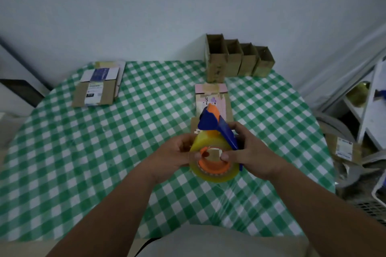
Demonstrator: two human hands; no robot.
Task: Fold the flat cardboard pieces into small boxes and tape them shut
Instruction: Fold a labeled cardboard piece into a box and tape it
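A blue and orange tape dispenser with a yellowish roll of clear tape is held above the table in both hands. My left hand grips the roll's left side, thumb on the orange core. My right hand holds the blue handle side, thumb also at the core. Behind the dispenser a flat cardboard piece with pink print and old tape lies on the cloth, partly hidden. A stack of flat cardboard pieces lies at the far left. Several folded open-topped boxes stand in a row against the wall.
The round table wears a green and white checked cloth under clear plastic. At the right, off the table, are a white shelf, a grey chair with cardboard on it, and a basket corner.
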